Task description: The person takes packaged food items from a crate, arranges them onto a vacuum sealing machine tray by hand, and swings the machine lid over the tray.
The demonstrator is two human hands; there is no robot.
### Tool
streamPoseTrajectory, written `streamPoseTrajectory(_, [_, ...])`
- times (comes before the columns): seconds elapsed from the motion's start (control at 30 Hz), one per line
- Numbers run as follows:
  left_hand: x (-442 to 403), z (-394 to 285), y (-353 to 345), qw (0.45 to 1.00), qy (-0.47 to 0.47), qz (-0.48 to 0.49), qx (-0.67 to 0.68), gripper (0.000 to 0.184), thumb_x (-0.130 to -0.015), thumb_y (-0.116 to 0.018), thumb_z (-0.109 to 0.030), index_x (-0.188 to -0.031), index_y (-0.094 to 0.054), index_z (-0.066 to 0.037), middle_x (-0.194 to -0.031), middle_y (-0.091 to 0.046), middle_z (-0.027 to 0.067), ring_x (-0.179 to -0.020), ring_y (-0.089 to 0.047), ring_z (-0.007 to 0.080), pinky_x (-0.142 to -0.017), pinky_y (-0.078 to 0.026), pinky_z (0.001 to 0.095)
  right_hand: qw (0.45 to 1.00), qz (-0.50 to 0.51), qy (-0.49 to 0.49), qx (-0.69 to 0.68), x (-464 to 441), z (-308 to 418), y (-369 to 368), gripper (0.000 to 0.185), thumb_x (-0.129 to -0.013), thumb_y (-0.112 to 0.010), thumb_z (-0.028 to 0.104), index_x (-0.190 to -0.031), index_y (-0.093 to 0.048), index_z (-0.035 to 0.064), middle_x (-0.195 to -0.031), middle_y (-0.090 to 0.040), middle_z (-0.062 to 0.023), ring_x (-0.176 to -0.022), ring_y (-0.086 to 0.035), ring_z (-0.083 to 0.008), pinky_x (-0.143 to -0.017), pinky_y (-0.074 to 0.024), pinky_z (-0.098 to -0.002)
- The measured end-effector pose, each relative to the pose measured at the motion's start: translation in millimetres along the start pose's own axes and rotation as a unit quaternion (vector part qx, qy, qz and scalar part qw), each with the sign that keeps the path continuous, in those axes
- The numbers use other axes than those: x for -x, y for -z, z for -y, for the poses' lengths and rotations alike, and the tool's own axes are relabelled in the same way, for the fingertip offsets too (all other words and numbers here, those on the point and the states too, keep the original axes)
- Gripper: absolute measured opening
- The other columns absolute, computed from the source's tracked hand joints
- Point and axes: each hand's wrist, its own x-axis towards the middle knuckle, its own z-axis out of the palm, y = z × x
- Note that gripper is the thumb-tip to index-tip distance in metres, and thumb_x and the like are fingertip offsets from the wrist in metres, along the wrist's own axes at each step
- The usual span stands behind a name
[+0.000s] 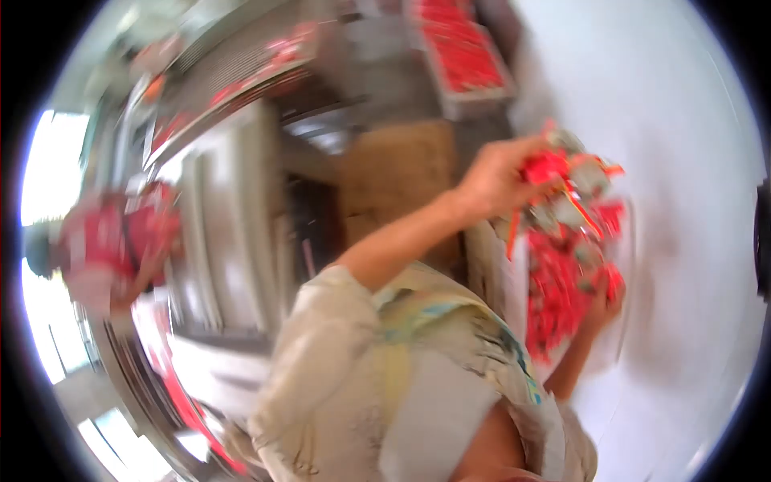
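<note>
My left hand (pixel 510 177) is closed on a bundle of red pieces (pixel 574 173) with greyish, shiny rounded parts and dangling orange-red ribbons (pixel 580 210). Blur hides exactly what the pieces are. Below it, my right hand (pixel 608 304) has its fingers closed around a small red piece (pixel 614 281), close to the hanging end of the bundle. Both hands are over a light-coloured bin (pixel 627 273) filled with red packets (pixel 552 293). My right forearm crosses the bin's near end.
A pale smooth surface (pixel 691 161) spreads along the right side. At the top stands another box (pixel 474 104) full of red packets. Brown cardboard (pixel 397 173) lies left of my arm. A co-worker in red (pixel 112 249) is beyond pale stacked panels (pixel 229 217).
</note>
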Motion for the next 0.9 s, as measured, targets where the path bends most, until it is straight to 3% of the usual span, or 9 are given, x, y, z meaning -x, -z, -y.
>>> streamPoseTrajectory(0.1, [33.9,-9.1,105.5,0.979,-0.038,-0.129,-0.15,0.026,-0.078,-0.074,-0.009,-0.098,-0.058,-0.003,-0.083,-0.064,0.0111,-0.078,-0.064,0.0122,-0.066,-0.05,0.0302,0.991,0.088,-0.035,-0.099,-9.7,47.7,-72.3,0.01,-0.088,-0.062,0.009,-0.095,-0.063,0.0013,-0.088,-0.063,-0.0056,-0.075,-0.056,-0.0131,-0.069,-0.0485,-0.0276])
streamPoseTrajectory(0.2, [82.9,-13.8,192.3,0.949,-0.034,-0.258,-0.18,0.028,-0.077,-0.075,-0.011,-0.1,-0.059,-0.003,-0.084,-0.064,0.0124,-0.074,-0.066,0.019,-0.064,-0.05,0.0309,0.978,0.204,0.044,-0.028,-20.2,114.3,-150.6,0.01,-0.089,-0.061,0.007,-0.096,-0.062,0.0002,-0.09,-0.062,-0.0059,-0.074,-0.055,-0.0125,-0.068,-0.0479,-0.027])
streamPoseTrajectory(0.27, [128.3,-9.5,248.4,0.9,-0.07,-0.349,-0.252,0.031,-0.077,-0.076,-0.013,-0.101,-0.06,-0.003,-0.084,-0.065,0.0122,-0.071,-0.065,0.0228,-0.064,-0.05,0.0308,0.93,0.317,0.115,-0.145,-8.3,159.4,-222.1,0.01,-0.088,-0.06,0.006,-0.096,-0.062,-0.0003,-0.091,-0.061,-0.0055,-0.077,-0.055,-0.012,-0.067,-0.0464,-0.0258])
streamPoseTrajectory(0.33, [173.7,-7.6,295.5,0.845,-0.025,-0.446,-0.295,0.033,-0.075,-0.076,-0.014,-0.102,-0.06,-0.002,-0.082,-0.065,0.0131,-0.072,-0.065,0.0235,-0.065,-0.051,0.0308,0.879,0.391,0.244,-0.124,3.2,202.9,-291.8,0.009,-0.085,-0.062,0.003,-0.093,-0.061,-0.0008,-0.088,-0.057,-0.0057,-0.078,-0.054,-0.0152,-0.069,-0.044,-0.0251])
streamPoseTrajectory(0.43, [241.2,-10.5,354.4,0.769,0.015,-0.549,-0.328,0.028,-0.074,-0.074,-0.017,-0.096,-0.06,-0.006,-0.076,-0.061,0.0145,-0.069,-0.06,0.0333,-0.06,-0.047,0.0376,0.771,0.468,0.405,-0.149,45.9,283.5,-389.5,0.01,-0.081,-0.065,0.0,-0.09,-0.06,-0.001,-0.085,-0.053,-0.0064,-0.075,-0.052,-0.0182,-0.068,-0.0418,-0.026])
streamPoseTrajectory(0.57, [323.9,-9.3,401.8,0.68,0.145,-0.615,-0.372,0.026,-0.075,-0.071,-0.018,-0.096,-0.061,-0.008,-0.079,-0.063,0.0154,-0.074,-0.062,0.0343,-0.061,-0.048,0.0397,0.616,0.595,0.465,-0.224,131.6,383.2,-483.5,0.013,-0.079,-0.066,-0.002,-0.089,-0.059,-0.0014,-0.081,-0.047,-0.0052,-0.07,-0.047,-0.0159,-0.062,-0.0387,-0.0261])
streamPoseTrajectory(0.73, [385.9,10.8,429.6,0.655,0.213,-0.654,-0.314,0.033,-0.075,-0.07,-0.027,-0.102,-0.061,-0.01,-0.084,-0.064,0.0171,-0.08,-0.062,0.0363,-0.067,-0.048,0.0444,0.461,0.68,0.519,-0.239,227.7,464.5,-559.0,0.013,-0.079,-0.066,-0.001,-0.09,-0.059,-0.0018,-0.081,-0.047,-0.0062,-0.071,-0.049,-0.0157,-0.062,-0.0397,-0.0267])
streamPoseTrajectory(0.8, [395.2,14.5,433.1,0.607,0.272,-0.654,-0.359,0.035,-0.077,-0.07,-0.022,-0.107,-0.06,-0.007,-0.088,-0.066,0.0173,-0.082,-0.064,0.0346,-0.071,-0.049,0.0433,0.424,0.655,0.592,-0.203,258.9,484.0,-586.0,0.014,-0.078,-0.067,0.004,-0.085,-0.056,-0.0014,-0.081,-0.05,-0.0108,-0.071,-0.054,-0.0256,-0.063,-0.0427,-0.0329])
streamPoseTrajectory(0.9, [403.0,40.4,444.8,0.579,0.303,-0.665,-0.362,0.042,-0.072,-0.074,-0.03,-0.107,-0.06,-0.01,-0.09,-0.066,0.0163,-0.085,-0.063,0.0366,-0.072,-0.049,0.0463,0.365,0.667,0.626,-0.176,299.6,497.7,-626.1,0.018,-0.076,-0.069,0.008,-0.082,-0.054,-0.0011,-0.082,-0.05,-0.0127,-0.072,-0.054,-0.0307,-0.063,-0.043,-0.0359])
